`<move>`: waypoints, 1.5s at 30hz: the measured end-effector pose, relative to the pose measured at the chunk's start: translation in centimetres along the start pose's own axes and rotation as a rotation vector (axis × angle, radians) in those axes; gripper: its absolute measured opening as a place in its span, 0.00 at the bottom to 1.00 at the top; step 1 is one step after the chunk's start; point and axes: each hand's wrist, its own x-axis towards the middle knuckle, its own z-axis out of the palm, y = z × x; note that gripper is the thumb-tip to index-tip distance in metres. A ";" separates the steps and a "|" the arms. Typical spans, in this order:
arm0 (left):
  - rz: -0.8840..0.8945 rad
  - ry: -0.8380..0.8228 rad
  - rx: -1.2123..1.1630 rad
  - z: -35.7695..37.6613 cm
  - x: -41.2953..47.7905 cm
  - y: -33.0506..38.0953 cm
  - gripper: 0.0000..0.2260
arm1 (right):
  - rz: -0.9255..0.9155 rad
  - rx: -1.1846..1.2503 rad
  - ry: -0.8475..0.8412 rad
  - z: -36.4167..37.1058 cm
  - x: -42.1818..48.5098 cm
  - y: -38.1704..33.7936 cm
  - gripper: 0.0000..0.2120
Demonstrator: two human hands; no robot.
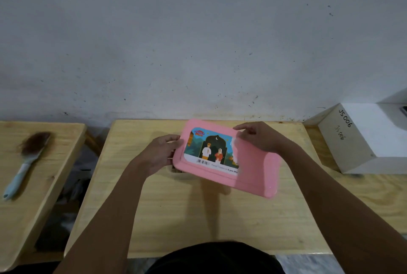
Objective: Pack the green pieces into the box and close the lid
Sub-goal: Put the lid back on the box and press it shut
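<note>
A pink lid (253,177) with a colourful picture sticker hangs tilted above the wooden table (198,218), its near right corner lower. My left hand (158,155) grips its left edge. My right hand (262,139) holds its far right edge, fingers over the top. Under the lid's left end a dark corner of the box (177,170) peeks out; the rest of the box is hidden. No green pieces show.
A brush (24,161) with a light blue handle lies on a second wooden table at the left, across a gap. A white box (361,137) marked JS006 stands at the right. A stained grey wall rises behind the tables.
</note>
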 end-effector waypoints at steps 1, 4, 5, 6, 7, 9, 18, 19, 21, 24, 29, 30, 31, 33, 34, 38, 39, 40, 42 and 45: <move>0.002 0.017 -0.040 0.0 0.1 -0.1 0.11 | 0.052 -0.039 0.103 0.3 0.5 0.4 0.14; 0.010 0.138 -0.140 0.4 0.5 -1.0 0.10 | 0.287 -0.041 0.452 1.8 0.7 1.6 0.21; 0.006 0.173 -0.157 0.5 0.7 -1.4 0.10 | 0.353 0.030 0.479 2.5 0.6 2.0 0.24; 0.001 0.203 -0.168 0.6 0.8 -1.9 0.09 | 0.402 0.119 0.462 3.4 0.5 2.6 0.26; -0.004 0.235 -0.168 0.7 1.0 -2.2 0.09 | 0.431 0.218 0.428 4.4 0.4 3.2 0.28; -0.014 0.314 -0.132 0.8 1.5 -2.9 0.08 | 0.444 0.360 0.378 6.0 0.4 4.3 0.27; 0.140 0.619 0.607 1.8 2.2 -3.1 0.12 | 0.251 0.348 0.537 9.6 0.0 4.6 0.13; 0.138 0.621 0.609 1.8 2.5 -3.3 0.12 | 0.258 0.306 0.539 9.6 0.1 4.5 0.13; 0.118 0.644 0.584 1.9 2.9 -3.7 0.12 | 0.265 0.251 0.565 9.5 0.2 4.2 0.12; 0.090 0.670 0.547 2.1 2.9 -3.8 0.11 | 0.243 0.211 0.607 9.5 0.5 3.5 0.12; 0.058 0.627 0.585 1.3 3.1 -4.1 0.09 | 0.265 0.191 0.624 9.6 1.2 2.9 0.12; 0.054 0.617 0.586 1.3 3.3 -4.3 0.09 | 0.283 0.188 0.621 9.6 1.3 2.9 0.12; 0.057 0.607 0.582 1.3 3.3 -4.5 0.08 | 0.299 0.196 0.624 9.4 1.2 2.9 0.12; 0.077 0.594 0.584 1.5 3.3 -5.0 0.07 | 0.314 0.245 0.655 9.3 1.1 3.1 0.10; 0.089 0.594 0.580 1.6 3.3 -5.2 0.07 | 0.322 0.270 0.670 9.4 1.1 3.2 0.10; 0.130 0.604 0.569 1.8 3.5 -5.5 0.05 | 0.320 0.272 0.671 9.7 1.2 3.6 0.12; 0.143 0.612 0.572 1.9 3.6 -5.5 0.05 | 0.324 0.269 0.664 9.7 1.3 3.7 0.13; 0.159 0.619 0.576 2.0 3.7 -5.6 0.06 | 0.330 0.262 0.651 9.6 1.5 3.7 0.13; 0.189 0.617 0.594 2.3 4.0 -5.8 0.10 | 0.325 0.247 0.615 9.4 1.8 3.6 0.13; 0.238 0.613 0.670 2.5 4.2 -6.6 0.14 | 0.296 0.219 0.581 8.9 1.6 3.3 0.16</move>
